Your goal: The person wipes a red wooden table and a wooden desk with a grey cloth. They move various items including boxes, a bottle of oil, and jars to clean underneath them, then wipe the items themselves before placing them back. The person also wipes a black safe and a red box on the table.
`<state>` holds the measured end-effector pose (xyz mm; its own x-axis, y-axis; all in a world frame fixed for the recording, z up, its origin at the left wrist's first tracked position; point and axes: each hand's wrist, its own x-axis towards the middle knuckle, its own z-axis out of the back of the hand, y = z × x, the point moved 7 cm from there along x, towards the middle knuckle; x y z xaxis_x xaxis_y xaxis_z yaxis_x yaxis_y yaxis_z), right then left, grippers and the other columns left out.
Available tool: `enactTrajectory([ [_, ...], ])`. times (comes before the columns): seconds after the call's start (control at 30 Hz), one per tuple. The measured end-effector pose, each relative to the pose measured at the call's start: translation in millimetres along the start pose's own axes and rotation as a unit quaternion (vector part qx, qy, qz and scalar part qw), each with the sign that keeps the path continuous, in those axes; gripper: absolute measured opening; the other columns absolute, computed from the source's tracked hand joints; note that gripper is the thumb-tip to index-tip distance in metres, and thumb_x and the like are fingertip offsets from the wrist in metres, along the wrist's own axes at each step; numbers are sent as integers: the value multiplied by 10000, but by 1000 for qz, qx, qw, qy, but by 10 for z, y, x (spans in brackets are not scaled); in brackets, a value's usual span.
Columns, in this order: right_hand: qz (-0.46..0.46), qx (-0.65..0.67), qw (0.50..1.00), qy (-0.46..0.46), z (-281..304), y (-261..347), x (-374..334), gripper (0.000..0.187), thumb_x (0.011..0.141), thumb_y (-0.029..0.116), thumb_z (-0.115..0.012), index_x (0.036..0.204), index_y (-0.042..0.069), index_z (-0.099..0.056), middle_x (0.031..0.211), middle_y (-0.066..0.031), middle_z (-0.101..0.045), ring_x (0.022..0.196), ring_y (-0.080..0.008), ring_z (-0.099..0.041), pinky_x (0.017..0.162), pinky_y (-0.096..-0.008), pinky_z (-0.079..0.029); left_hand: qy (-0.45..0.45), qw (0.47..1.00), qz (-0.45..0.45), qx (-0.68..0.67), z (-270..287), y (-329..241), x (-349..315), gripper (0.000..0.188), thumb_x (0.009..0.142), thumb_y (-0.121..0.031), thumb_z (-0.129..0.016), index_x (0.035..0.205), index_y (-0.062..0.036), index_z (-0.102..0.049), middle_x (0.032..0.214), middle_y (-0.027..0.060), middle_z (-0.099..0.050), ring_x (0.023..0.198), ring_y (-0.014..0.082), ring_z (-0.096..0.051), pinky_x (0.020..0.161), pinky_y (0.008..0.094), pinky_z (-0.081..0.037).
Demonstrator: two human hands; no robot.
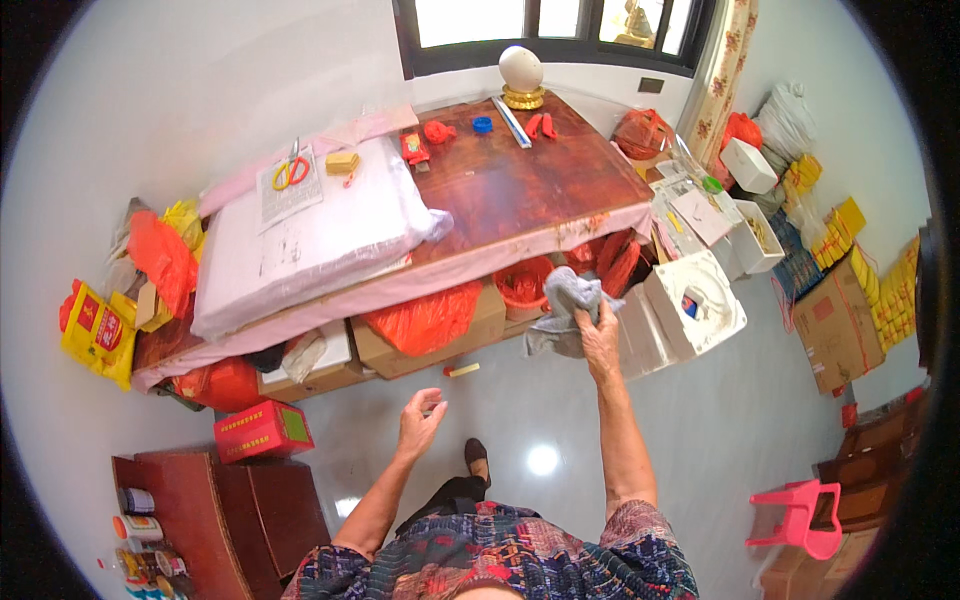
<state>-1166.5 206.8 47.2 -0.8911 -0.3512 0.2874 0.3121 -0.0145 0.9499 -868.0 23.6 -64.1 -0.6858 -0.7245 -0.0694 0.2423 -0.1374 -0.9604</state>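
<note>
Patterned sleeves at bottom centre, my left hand [420, 418] loosely open, holding nothing, my right hand [598, 330] gripping what looks like a grey cloth [566, 303] at frame centre below the wooden surface [520, 190] edge

single head-worn fisheye view, looking steeply down from above. it faces the table [520, 200] and window [550, 30], at standing distance.

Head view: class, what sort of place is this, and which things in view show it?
Probably a home storeroom or small workroom: a wooden table under a window, cardboard boxes on the floor, and stacked yellow packets along the wall.
</note>
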Motion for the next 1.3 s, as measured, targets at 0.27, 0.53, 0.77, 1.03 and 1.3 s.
enactTrajectory([
  [0.27,-12,101,988,114,-935,113,1475,225,886,117,-580,1081,6,-582,954,-4,-590,884,-90,-504,807,-253,-424,-22,983,-177,35,-468,-1152,1527,212,831,-113,-657,1022,-29,-617,972,92,-630,908,227,-612,757,339,-488],
  [0.53,244,-464,848,81,-1537,-821,2296,627,748,313,-677,1334,215,-473,1323,-220,-407,1221,-391,-393,948,-503,-353,-119,947,-247,167,-961,-1482,2711,235,797,-154,-675,1002,-54,-617,1004,101,-606,984,296,-547,858,391,-445],
  [0.77,356,-354,817,284,-2239,-830,2777,470,782,267,-647,1242,232,-557,1323,-174,-451,1278,-351,-368,1020,-472,-309,-204,889,-183,367,-1169,-1341,3263,453,771,-273,-690,1159,-88,-547,1163,87,-507,1133,303,-454,969,437,-348],
  [1.03,321,-359,856,186,-3189,-1057,3851,392,795,203,-620,1184,218,-580,1335,-184,-434,1239,-357,-410,978,-467,-354,-191,833,-130,503,-1347,-1314,3333,491,805,-310,-640,1234,-117,-499,1243,77,-470,1200,272,-418,1011,442,-305],
  [1.3,335,-411,835,148,-3674,-1031,4020,237,806,197,-560,1031,194,-635,1208,-145,-493,1137,-365,-458,892,-510,-389,-176,838,-120,503,-1371,-1286,3358,495,800,-268,-639,1248,-119,-493,1257,82,-458,1223,277,-401,1034,444,-288],
])
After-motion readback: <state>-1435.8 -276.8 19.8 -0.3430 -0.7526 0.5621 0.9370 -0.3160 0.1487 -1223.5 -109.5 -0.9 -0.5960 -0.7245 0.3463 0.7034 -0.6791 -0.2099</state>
